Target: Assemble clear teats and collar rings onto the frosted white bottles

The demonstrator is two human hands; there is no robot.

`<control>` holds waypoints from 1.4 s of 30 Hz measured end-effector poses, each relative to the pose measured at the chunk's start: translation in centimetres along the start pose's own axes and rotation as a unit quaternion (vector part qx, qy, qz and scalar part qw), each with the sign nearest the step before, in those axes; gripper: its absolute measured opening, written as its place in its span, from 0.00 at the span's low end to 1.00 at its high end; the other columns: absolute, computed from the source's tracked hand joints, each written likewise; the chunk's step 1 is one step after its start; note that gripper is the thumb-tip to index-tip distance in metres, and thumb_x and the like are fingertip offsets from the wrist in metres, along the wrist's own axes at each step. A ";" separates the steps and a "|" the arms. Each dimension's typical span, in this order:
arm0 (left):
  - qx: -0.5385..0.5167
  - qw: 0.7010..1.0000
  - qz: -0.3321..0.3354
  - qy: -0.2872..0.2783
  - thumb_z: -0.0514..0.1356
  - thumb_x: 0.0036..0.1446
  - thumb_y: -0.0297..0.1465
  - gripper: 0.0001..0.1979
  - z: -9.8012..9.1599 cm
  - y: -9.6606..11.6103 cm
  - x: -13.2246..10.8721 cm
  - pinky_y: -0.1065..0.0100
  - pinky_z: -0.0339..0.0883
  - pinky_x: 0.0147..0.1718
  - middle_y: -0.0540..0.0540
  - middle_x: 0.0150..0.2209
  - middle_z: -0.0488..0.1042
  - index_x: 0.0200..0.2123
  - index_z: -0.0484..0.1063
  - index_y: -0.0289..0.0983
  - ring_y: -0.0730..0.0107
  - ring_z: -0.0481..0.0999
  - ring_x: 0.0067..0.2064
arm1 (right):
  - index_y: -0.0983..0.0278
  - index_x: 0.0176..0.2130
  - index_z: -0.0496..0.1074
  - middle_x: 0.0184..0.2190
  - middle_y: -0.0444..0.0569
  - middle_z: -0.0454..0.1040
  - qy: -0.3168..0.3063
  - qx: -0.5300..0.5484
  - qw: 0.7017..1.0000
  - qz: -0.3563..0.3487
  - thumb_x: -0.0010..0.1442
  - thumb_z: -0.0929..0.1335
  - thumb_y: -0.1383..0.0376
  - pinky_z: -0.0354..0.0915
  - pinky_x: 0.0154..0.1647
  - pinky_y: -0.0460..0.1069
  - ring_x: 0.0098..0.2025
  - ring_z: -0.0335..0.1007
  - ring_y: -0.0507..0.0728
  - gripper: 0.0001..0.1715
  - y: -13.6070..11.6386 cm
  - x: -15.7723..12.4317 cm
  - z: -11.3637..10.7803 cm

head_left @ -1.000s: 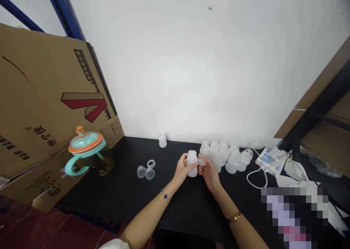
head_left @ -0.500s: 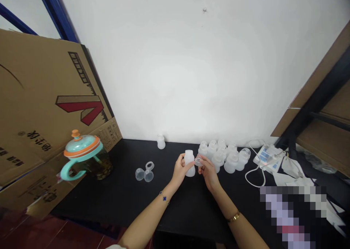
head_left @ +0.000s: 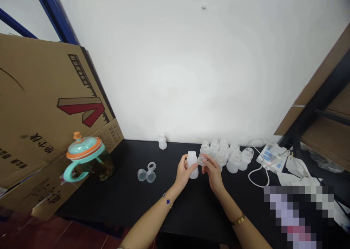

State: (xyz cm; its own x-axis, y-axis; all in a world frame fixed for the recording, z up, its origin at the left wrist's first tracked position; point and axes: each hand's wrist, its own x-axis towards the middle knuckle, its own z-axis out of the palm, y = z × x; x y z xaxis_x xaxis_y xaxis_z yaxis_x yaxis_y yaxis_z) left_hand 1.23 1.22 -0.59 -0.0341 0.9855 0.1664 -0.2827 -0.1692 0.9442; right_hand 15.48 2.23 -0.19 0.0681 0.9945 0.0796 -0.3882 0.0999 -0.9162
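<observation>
My left hand [head_left: 181,173] is wrapped round a small white baby bottle [head_left: 193,160] with an uncovered neck, held nearly upright above the black table. Close beside it, my right hand [head_left: 215,176] pinches a clear dome-shaped bottle top [head_left: 201,160] between thumb and fingers, apart from the bottle's neck. Several white bottles with clear tops [head_left: 234,162] stand grouped just beyond my right hand. Left of my hands lie two clear domed pieces [head_left: 150,176] and a clear ring [head_left: 151,166]. A single white bottle [head_left: 162,142] without a clear top stands near the wall.
A turquoise and orange lidded jug [head_left: 90,157] of dark liquid stands at the left, in front of a large cardboard box [head_left: 41,88]. On the right are a white cable [head_left: 250,177], a white and blue packet [head_left: 270,157] and papers. The white wall [head_left: 175,77] closes the back of the black table [head_left: 125,205].
The whole view has shifted slightly. My hands keep the same hold on the bottle and the clear top, and the bottle leans a little more.
</observation>
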 end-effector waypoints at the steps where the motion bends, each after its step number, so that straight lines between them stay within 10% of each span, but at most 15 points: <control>1: 0.003 1.000 0.001 0.002 0.74 0.46 0.41 0.28 0.0 0.1 0.0 0.67 0.72 0.37 0.44 0.39 0.81 0.46 0.68 0.38 0.60 0.81 0.40 | 0.60 0.46 0.81 0.26 0.44 0.75 0.001 -0.016 1.000 -0.013 0.51 0.77 0.54 0.60 0.23 0.49 0.22 0.63 0.51 0.23 -0.1 -0.1 0.0; 7: 0.036 0.999 0.020 0.002 0.72 0.49 0.39 0.26 -0.1 -0.3 0.0 0.65 0.72 0.42 0.43 0.41 0.81 0.48 0.67 0.38 0.60 0.81 0.42 | 0.59 0.50 0.79 0.20 0.40 0.70 0.017 -0.055 0.995 -0.076 0.56 0.75 0.53 0.61 0.25 0.49 0.23 0.63 0.52 0.24 -0.2 -0.6 -0.2; 22: 0.178 0.981 0.067 -0.044 0.71 0.48 0.36 0.24 0.3 0.0 -0.9 0.65 0.69 0.41 0.46 0.42 0.80 0.48 0.71 0.41 0.60 0.78 0.41 | 0.58 0.51 0.79 0.51 0.52 0.79 0.066 -0.045 0.993 -0.091 0.55 0.75 0.52 0.67 0.33 0.52 0.38 0.74 0.59 0.26 0.5 0.2 -0.4; 27: 0.227 0.969 0.081 -0.059 0.71 0.48 0.35 0.24 0.4 0.1 -1.2 0.65 0.69 0.39 0.46 0.40 0.80 0.49 0.72 0.42 0.60 0.78 0.38 | 0.58 0.48 0.80 0.51 0.51 0.80 0.054 -0.053 0.994 -0.079 0.54 0.75 0.52 0.69 0.42 0.55 0.52 0.73 0.66 0.24 -0.1 0.0 0.0; 42: 0.223 0.969 0.083 -0.069 0.70 0.49 0.38 0.25 0.4 0.2 -1.3 0.64 0.70 0.40 0.46 0.41 0.80 0.51 0.72 0.42 0.59 0.77 0.39 | 0.57 0.45 0.81 0.49 0.50 0.81 0.022 -0.037 0.998 -0.053 0.53 0.76 0.50 0.68 0.48 0.57 0.53 0.73 0.67 0.22 -0.2 0.1 0.1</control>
State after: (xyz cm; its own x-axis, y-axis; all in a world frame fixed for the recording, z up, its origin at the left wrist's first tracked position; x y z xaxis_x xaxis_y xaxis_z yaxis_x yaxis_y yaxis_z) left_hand 1.62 -0.09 -0.54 0.0929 0.9377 0.3348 0.1583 -0.3459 0.9248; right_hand 15.48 2.28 0.03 0.1455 0.9759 0.1628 -0.3068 0.2009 -0.9303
